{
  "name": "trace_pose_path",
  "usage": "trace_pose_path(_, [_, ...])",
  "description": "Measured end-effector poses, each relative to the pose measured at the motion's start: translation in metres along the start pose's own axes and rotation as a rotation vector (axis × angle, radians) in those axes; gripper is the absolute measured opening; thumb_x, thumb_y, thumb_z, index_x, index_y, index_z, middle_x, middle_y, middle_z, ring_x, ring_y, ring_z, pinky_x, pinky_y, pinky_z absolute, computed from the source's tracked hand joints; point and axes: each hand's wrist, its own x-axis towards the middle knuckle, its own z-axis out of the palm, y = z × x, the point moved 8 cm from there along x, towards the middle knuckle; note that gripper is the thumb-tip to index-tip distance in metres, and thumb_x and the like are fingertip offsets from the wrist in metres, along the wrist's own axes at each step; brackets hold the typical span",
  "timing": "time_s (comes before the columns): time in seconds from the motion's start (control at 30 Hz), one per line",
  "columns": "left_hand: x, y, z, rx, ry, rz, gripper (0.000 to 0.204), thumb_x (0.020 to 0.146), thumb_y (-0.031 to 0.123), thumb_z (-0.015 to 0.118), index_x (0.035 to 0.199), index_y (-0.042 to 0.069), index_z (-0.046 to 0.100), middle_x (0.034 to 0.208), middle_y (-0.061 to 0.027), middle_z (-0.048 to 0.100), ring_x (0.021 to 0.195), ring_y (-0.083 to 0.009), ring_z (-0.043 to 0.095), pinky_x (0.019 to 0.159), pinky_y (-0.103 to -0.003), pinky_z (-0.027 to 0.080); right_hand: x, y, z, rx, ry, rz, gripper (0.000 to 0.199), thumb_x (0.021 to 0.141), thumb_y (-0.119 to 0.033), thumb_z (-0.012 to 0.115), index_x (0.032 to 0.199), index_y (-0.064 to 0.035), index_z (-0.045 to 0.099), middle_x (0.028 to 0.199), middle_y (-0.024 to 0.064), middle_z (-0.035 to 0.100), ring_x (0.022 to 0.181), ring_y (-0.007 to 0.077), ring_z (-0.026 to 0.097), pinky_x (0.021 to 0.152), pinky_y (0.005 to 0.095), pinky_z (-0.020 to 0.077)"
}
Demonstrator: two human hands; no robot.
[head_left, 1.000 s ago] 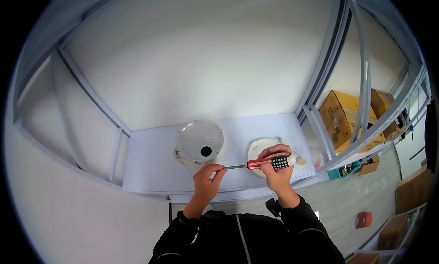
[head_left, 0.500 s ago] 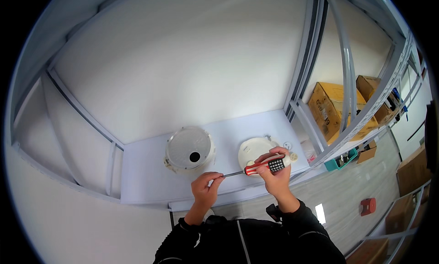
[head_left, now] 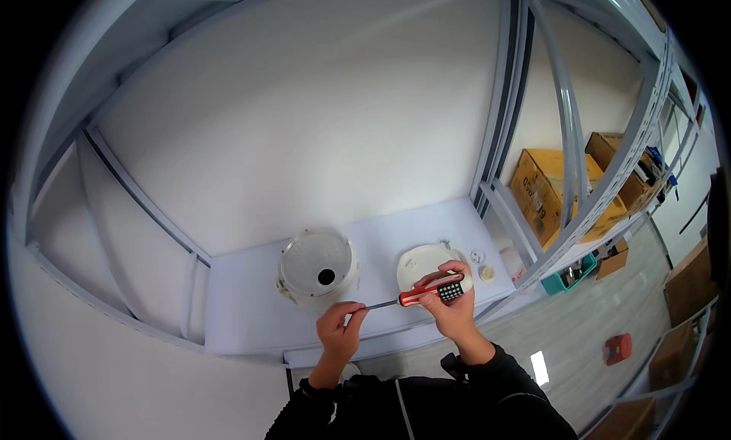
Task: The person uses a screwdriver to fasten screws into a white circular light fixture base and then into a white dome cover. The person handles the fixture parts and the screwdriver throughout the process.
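Crosswise, the screwdriver [head_left: 410, 296] points left, shaft [head_left: 382, 305] pinched by left grip [head_left: 338, 327] (right grip [head_left: 455, 312] round handle [head_left: 451, 290]).

The screwdriver [head_left: 430, 291] has a red handle striped with white, a black patch dotted with white squares, a white butt and a grey shaft. The drum [head_left: 312, 253] is off-white and pale grey, with a solid black circle. The round cover [head_left: 413, 268] is cream, the bench [head_left: 255, 314] pale lilac-white. The jacket [head_left: 365, 413] is black with a thin pale line. A carton [head_left: 535, 190] is yellow-brown with dark print, the bin [head_left: 558, 282] teal, the stool [head_left: 618, 349] red, the floor [head_left: 575, 337] streaky grey.
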Motion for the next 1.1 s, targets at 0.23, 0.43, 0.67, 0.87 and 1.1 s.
trace_pose_path(0.23, [-0.003,-0.003,-0.004,-0.191,0.0,-0.151,0.011,0.093,-0.015,0.072,0.102,-0.008,0.074,0.097,-0.0163,0.079,0.088,-0.0227,0.08,0.085,-0.034,0.068,0.004,-0.001,-0.001,0.054,0.048,0.002,0.092,0.09,0.0,0.089,0.157,-0.0114,0.028,0.13,0.02,0.067,0.109,0.0248,0.074,0.097,0.0405,0.0622])
trace_pose_path(0.43, [-0.003,-0.006,0.001,-0.284,0.07,-0.236,0.01,0.094,-0.014,0.071,0.102,-0.009,0.075,0.098,-0.0163,0.08,0.088,-0.0224,0.08,0.084,-0.034,0.068,0.001,-0.006,-0.001,0.079,0.041,0.048,0.102,0.088,0.005,0.088,0.164,-0.0116,0.022,0.13,0.0181,0.064,0.111,0.0254,0.073,0.1,0.043,0.0624])
trace_pose_path(0.67, [0.0,0.009,0.007,-0.017,-0.012,-0.109,0.008,0.091,-0.007,0.081,0.098,-0.004,0.079,0.092,-0.0137,0.082,0.086,-0.0188,0.08,0.077,-0.03,0.063,0.01,-0.01,-0.006,0.038,0.192,0.066,0.101,0.09,0.006,0.086,0.166,-0.0095,0.021,0.125,0.0164,0.065,0.106,0.0236,0.073,0.093,0.041,0.0652])
trace_pose_path(0.87, [0.007,0.036,0.0,0.278,0.048,0.16,0.013,0.086,-0.002,0.086,0.098,0.001,0.081,0.093,-0.0132,0.083,0.082,-0.0237,0.081,0.075,-0.032,0.063,0.016,0.005,0.001,0.007,0.219,0.05,0.087,0.092,0.006,0.083,0.158,-0.0089,0.028,0.119,0.0149,0.064,0.098,0.0209,0.073,0.08,0.0374,0.0675])
trace_pose_path(1.1, [0.02,0.041,-0.024,0.41,-0.033,0.351,0.018,0.085,0.002,0.087,0.102,0.005,0.082,0.097,-0.0113,0.083,0.087,-0.0284,0.08,0.077,-0.036,0.062,0.027,0.024,0.028,-0.003,0.207,0.006,0.079,0.093,0.007,0.081,0.154,-0.0082,0.033,0.113,0.0118,0.063,0.094,0.0186,0.071,0.077,0.0352,0.0671])
